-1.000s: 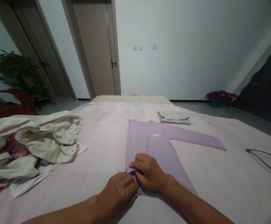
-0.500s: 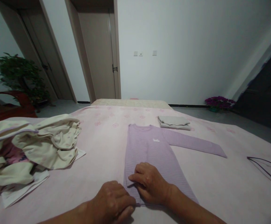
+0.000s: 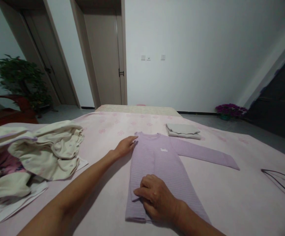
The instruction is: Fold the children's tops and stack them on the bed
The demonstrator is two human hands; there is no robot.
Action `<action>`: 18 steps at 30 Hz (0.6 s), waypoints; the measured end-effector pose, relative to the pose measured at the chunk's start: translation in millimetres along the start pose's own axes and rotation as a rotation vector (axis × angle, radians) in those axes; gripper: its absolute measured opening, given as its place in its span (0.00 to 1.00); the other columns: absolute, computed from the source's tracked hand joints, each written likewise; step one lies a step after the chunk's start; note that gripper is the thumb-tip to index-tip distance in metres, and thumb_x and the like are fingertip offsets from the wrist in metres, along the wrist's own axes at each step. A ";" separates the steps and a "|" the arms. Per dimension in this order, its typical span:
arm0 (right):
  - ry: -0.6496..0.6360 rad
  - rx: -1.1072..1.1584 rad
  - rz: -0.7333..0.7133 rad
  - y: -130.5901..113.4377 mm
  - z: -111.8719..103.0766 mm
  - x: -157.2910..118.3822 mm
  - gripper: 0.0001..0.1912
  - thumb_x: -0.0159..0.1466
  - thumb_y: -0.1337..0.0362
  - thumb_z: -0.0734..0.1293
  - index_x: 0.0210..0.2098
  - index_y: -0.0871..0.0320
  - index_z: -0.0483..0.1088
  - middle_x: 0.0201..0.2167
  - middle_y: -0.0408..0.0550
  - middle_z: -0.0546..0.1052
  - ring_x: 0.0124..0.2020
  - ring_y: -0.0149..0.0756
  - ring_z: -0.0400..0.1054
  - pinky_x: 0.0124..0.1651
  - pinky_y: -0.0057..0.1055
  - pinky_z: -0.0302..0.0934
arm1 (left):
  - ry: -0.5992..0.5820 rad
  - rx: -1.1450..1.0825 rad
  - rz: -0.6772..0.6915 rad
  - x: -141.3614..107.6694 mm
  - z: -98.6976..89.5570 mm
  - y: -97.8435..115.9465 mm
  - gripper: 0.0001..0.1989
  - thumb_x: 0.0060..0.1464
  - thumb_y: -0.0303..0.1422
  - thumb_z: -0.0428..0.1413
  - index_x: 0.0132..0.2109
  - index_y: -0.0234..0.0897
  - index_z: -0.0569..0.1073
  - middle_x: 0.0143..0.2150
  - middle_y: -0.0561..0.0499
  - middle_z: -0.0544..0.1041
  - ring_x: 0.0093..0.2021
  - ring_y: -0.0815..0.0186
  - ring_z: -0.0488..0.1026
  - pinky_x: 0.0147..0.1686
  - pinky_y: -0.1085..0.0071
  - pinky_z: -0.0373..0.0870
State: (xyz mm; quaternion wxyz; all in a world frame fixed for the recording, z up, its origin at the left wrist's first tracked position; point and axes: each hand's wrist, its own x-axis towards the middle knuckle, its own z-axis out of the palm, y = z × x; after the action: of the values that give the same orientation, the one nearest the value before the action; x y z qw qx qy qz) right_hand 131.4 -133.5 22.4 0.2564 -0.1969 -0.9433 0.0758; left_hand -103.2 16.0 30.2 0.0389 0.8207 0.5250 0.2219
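Observation:
A lilac ribbed long-sleeved top (image 3: 168,170) with a small white motif lies spread on the bed cover. One sleeve stretches out to the right; the other is folded down over the front. At the folded sleeve's cuff, my right hand (image 3: 156,198) is closed, thumb and fingers pinching the fabric low on the body. My left hand (image 3: 126,146) reaches to the top's left shoulder corner, its fingers extended and the fingertips touching the edge. A gap shows between its fingers. My right hand and forearm cover part of the lower hem.
A rumpled heap of cream clothes (image 3: 46,150) lies on the left. Beyond the top sits a folded grey garment (image 3: 183,130). A thin dark looped wire (image 3: 277,180) is at the right. All rest on a pink flowered cover (image 3: 103,190).
My left hand has moved from the bottom hem up to the left shoulder of the top. The lower left hem now lies spread further left. My right hand stays at the cuff.

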 end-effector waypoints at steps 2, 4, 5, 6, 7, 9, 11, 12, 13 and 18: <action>0.018 0.008 -0.012 1.0 0.8 -0.9 0.14 0.55 0.71 0.62 0.39 0.56 0.72 0.30 0.48 0.68 0.32 0.39 0.60 0.35 0.35 0.51 | -0.028 0.021 0.005 11.8 8.5 -4.2 0.25 0.63 0.30 0.49 0.67 0.38 0.64 0.67 0.44 0.67 0.64 0.61 0.66 0.63 0.65 0.63; 0.027 0.001 -0.030 1.5 0.6 -1.2 0.13 0.55 0.70 0.62 0.38 0.56 0.72 0.29 0.48 0.68 0.32 0.39 0.60 0.35 0.35 0.50 | -0.065 0.054 0.005 17.7 16.7 -7.0 0.25 0.63 0.32 0.51 0.66 0.39 0.65 0.67 0.43 0.67 0.65 0.58 0.65 0.64 0.62 0.62; 0.028 -0.004 -0.040 1.7 0.4 -1.1 0.12 0.56 0.70 0.62 0.38 0.56 0.72 0.29 0.48 0.68 0.32 0.39 0.60 0.34 0.35 0.50 | -0.081 0.072 0.000 18.8 20.7 -8.2 0.24 0.63 0.32 0.51 0.66 0.40 0.66 0.66 0.43 0.68 0.65 0.57 0.66 0.63 0.60 0.62; 0.028 -0.008 -0.049 1.9 0.2 -1.0 0.12 0.56 0.70 0.62 0.38 0.56 0.72 0.29 0.48 0.69 0.31 0.39 0.60 0.34 0.35 0.50 | -0.094 0.090 -0.008 18.9 24.3 -9.3 0.23 0.64 0.33 0.50 0.65 0.40 0.66 0.65 0.42 0.69 0.64 0.56 0.66 0.63 0.59 0.62; 0.026 -0.009 -0.058 2.1 0.1 -0.8 0.11 0.56 0.70 0.61 0.37 0.56 0.72 0.28 0.48 0.69 0.31 0.39 0.59 0.34 0.35 0.49 | -0.101 0.108 -0.020 18.4 27.5 -10.2 0.22 0.65 0.34 0.49 0.65 0.40 0.67 0.65 0.41 0.69 0.64 0.55 0.66 0.63 0.57 0.62; 0.025 0.000 -0.067 2.9 0.4 -0.2 0.11 0.57 0.70 0.61 0.36 0.56 0.72 0.28 0.48 0.69 0.31 0.39 0.60 0.34 0.36 0.50 | -0.101 0.139 -0.046 16.9 31.8 -11.5 0.22 0.67 0.35 0.46 0.66 0.41 0.66 0.65 0.41 0.68 0.65 0.54 0.64 0.62 0.55 0.61; 0.030 0.017 -0.069 3.6 1.1 0.3 0.11 0.57 0.70 0.61 0.36 0.56 0.72 0.27 0.48 0.68 0.31 0.39 0.60 0.34 0.36 0.50 | -0.095 0.163 -0.067 16.3 32.9 -11.7 0.22 0.67 0.36 0.46 0.66 0.43 0.65 0.65 0.43 0.68 0.64 0.54 0.65 0.62 0.55 0.61; 0.035 0.025 -0.070 3.8 1.5 0.5 0.11 0.57 0.70 0.61 0.36 0.56 0.72 0.27 0.48 0.68 0.31 0.39 0.60 0.34 0.36 0.50 | -0.090 0.172 -0.077 16.6 32.3 -11.3 0.22 0.67 0.36 0.46 0.65 0.44 0.66 0.64 0.44 0.69 0.64 0.54 0.66 0.61 0.55 0.62; 0.039 0.031 -0.069 3.9 1.8 0.6 0.11 0.57 0.70 0.61 0.36 0.56 0.72 0.27 0.47 0.68 0.31 0.39 0.60 0.34 0.36 0.50 | -0.083 0.180 -0.084 17.3 31.3 -10.3 0.21 0.66 0.36 0.47 0.64 0.45 0.68 0.63 0.44 0.70 0.62 0.54 0.67 0.60 0.55 0.62; 0.038 0.033 -0.017 -0.1 -1.2 0.7 0.13 0.54 0.71 0.62 0.37 0.56 0.73 0.28 0.47 0.69 0.32 0.39 0.60 0.35 0.36 0.50 | -0.032 0.186 -0.045 21.6 26.8 1.1 0.21 0.67 0.36 0.46 0.63 0.39 0.69 0.68 0.40 0.63 0.68 0.52 0.59 0.66 0.54 0.55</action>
State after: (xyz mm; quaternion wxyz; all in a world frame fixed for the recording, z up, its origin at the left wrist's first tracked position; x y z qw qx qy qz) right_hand 131.4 -133.2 23.8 0.2780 -0.1861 -0.9385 0.0853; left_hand -83.9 39.1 13.4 -0.0243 0.8123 0.5609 0.1579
